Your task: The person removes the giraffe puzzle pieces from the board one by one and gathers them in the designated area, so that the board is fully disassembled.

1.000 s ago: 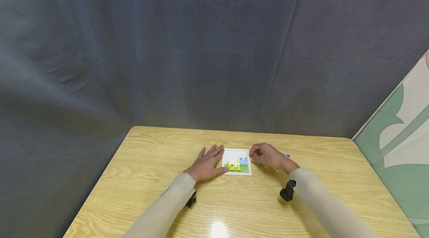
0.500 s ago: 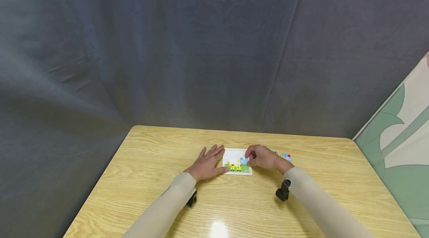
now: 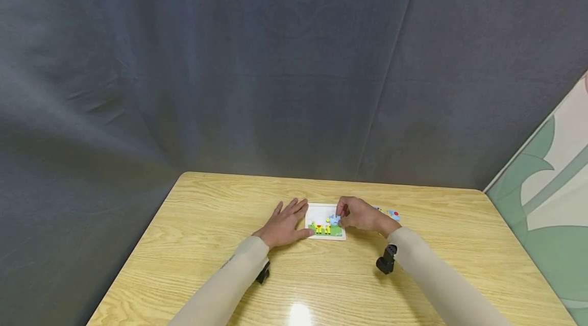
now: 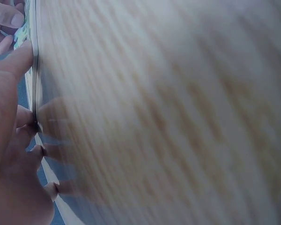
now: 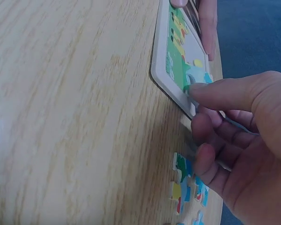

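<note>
A white-framed jigsaw board [image 3: 319, 211] lies on the table, its lower strip filled with green and yellow pieces. My left hand [image 3: 281, 227] rests flat at the board's left side, fingers spread and the thumb on its lower left corner. At the right side, my right hand [image 3: 364, 215] pinches a light-blue jigsaw piece [image 3: 334, 219] between thumb and fingers, down against the board. In the right wrist view the thumb [image 5: 210, 93] touches this area, and the fingers partly hide the piece.
Several loose jigsaw pieces [image 5: 180, 187] lie on the wooden table [image 3: 321, 285] right of the board, partly behind my right hand. A dark curtain [image 3: 294, 71] hangs behind the table. A patterned panel [image 3: 546, 203] stands at the right.
My right hand has moved left from beside the loose pieces onto the board's right side, bringing the light-blue piece. Over the last half second it shifts only slightly. The left hand stays put.
</note>
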A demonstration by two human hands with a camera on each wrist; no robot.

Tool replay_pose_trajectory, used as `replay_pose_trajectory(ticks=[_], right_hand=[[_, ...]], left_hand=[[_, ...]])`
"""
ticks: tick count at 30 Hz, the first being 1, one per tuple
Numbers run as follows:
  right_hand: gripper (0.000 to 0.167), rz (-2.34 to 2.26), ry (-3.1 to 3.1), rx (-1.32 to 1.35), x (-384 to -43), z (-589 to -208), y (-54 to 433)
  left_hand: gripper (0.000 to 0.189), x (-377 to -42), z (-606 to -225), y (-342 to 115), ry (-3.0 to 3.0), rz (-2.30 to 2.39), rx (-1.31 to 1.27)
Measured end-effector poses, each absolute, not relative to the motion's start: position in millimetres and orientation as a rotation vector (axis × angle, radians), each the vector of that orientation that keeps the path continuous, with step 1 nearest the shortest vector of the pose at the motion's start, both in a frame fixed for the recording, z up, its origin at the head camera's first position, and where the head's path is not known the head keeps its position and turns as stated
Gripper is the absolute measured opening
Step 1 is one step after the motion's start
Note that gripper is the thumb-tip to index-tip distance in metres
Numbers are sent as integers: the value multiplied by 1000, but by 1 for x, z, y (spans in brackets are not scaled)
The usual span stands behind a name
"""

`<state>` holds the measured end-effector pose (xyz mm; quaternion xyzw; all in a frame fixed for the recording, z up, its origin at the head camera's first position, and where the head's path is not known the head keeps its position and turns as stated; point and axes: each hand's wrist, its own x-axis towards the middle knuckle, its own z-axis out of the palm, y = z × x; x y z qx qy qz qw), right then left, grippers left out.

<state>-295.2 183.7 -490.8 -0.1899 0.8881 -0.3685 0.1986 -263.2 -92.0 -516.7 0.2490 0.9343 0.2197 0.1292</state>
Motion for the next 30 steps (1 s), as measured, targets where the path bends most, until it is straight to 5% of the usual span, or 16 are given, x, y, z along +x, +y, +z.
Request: replay_pose_trajectory(ticks=[10,20,30], right_hand=[[6,-1031,2381,-669,-295,-493,187],[19,-1015,2331,-721,-297,-492,189],[12,-1046,2321,-643,-293,-491,188]], left_hand=[[84,-264,-521,-92,2727,611,718],[84,-265,-522,-92,2719,620,701],[84,-266,-523,-92,2726,616,708]])
